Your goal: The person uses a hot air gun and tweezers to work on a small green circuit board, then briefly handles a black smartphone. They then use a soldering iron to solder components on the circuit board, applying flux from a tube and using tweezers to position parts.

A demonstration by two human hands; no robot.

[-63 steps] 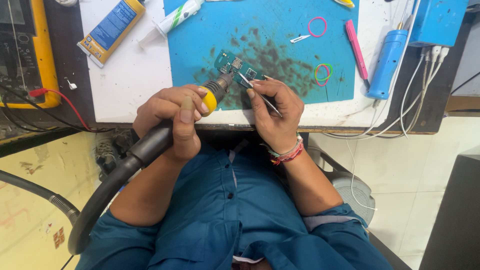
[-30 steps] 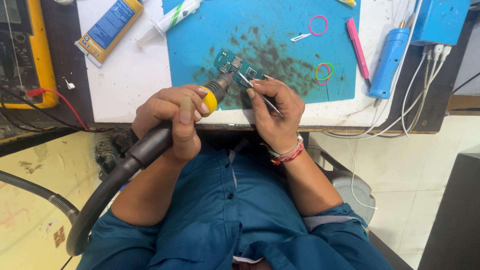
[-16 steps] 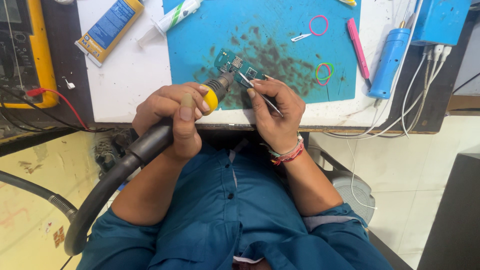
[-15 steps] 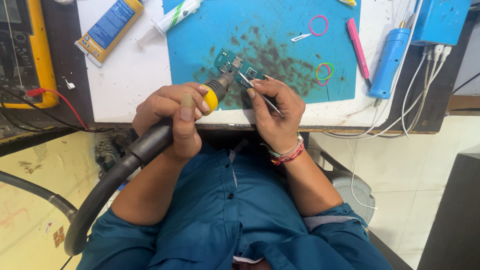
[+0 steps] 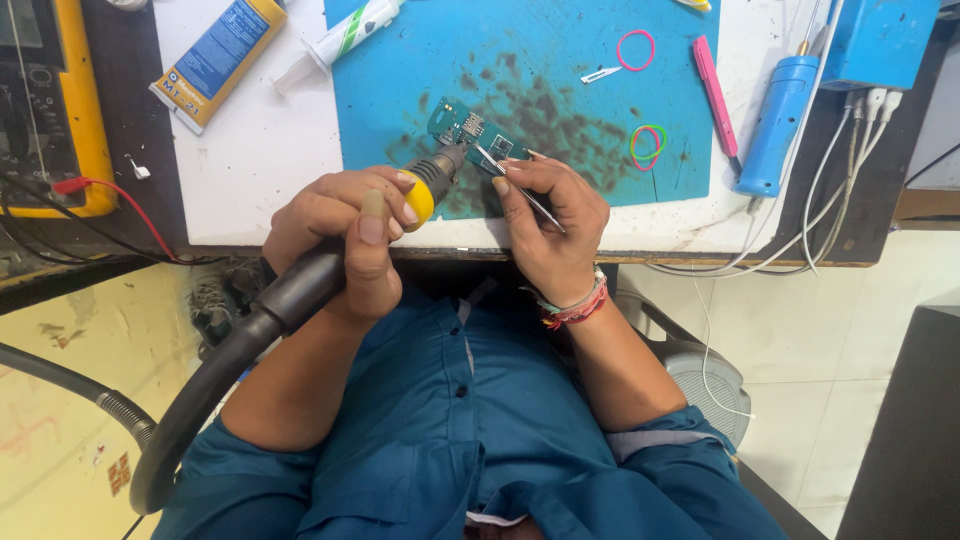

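While gripped, nozzle (image 5: 447, 160) over board (image 5: 470, 130)

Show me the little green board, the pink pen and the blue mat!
green circuit board (image 5: 462, 124), head view, on its upper left part
pink pen (image 5: 712, 88), head view, mid-barrel
blue mat (image 5: 560, 40), head view, a bare upper patch

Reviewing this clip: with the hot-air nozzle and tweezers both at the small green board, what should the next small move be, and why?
Probably a gentle nudge or lift with the tweezers held in the right hand. Their tip sits on the green circuit board on the blue mat, right beside the nozzle of the hot-air handpiece that the left hand grips and aims at the same spot. Whether the part has loosened cannot be seen.
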